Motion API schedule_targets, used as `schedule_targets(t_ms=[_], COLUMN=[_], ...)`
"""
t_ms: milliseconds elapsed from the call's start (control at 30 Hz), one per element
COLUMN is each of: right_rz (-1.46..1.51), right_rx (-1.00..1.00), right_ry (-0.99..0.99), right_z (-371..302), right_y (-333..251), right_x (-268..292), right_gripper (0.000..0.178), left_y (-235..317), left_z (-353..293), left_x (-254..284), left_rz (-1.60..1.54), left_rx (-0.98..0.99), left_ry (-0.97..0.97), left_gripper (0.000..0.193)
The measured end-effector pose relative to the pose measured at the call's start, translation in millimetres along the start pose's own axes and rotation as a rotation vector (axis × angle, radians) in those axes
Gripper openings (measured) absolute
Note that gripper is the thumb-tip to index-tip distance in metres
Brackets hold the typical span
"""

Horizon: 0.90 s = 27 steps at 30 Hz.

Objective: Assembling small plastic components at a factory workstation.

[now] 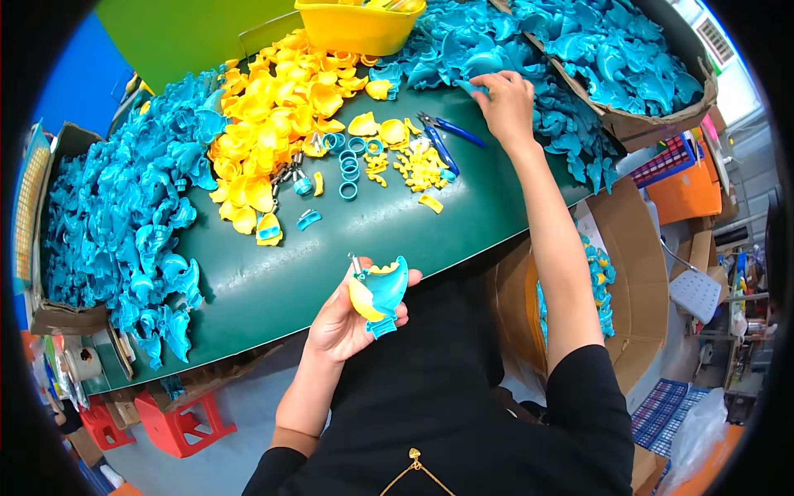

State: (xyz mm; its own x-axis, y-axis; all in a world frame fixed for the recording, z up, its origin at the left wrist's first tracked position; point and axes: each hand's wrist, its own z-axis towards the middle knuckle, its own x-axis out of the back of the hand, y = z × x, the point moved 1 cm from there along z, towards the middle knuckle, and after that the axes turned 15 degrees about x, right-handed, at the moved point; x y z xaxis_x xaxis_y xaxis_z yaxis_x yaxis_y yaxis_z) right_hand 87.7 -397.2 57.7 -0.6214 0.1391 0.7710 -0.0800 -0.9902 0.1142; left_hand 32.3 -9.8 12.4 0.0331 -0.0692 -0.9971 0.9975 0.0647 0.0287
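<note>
My left hand is closed around a hollow teal and yellow plastic shell assembly, held in front of the table edge with its open side up. A small metal pin stands up at its upper left. Farther off to the right, my right hand pinches a curved teal plastic piece at the near edge of a large heap of teal shells. Its fingertips partly hide that piece. Between the hands lie blue-handled nippers, teal rings and small yellow pieces.
Yellow shells are heaped mid-table below a yellow basin. Another teal heap covers the left end. A cardboard box of teal shells stands at the right. Below the edge is an open carton; red stools stand lower left.
</note>
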Motion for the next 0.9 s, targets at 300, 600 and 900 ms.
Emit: schedule_targets(t_ms=[300,600,900], right_rz=[0.947,1.098,0.767], right_rx=[-0.385,-0.419,-0.389], right_ry=[0.126,0.240,0.143], right_z=[-14,1,-4], right_y=[-4,11,59], right_x=[-9,-6,-49], right_gripper=[0.029,0.025,0.034], left_y=[7,7,6], left_z=[0,-1,5], left_x=[7,11,14], left_rz=[0.098,0.110,0.056], left_rx=[0.004,-0.029,0.013], left_ry=[0.143,0.165,0.145], left_gripper=[0.099,0.103,0.099])
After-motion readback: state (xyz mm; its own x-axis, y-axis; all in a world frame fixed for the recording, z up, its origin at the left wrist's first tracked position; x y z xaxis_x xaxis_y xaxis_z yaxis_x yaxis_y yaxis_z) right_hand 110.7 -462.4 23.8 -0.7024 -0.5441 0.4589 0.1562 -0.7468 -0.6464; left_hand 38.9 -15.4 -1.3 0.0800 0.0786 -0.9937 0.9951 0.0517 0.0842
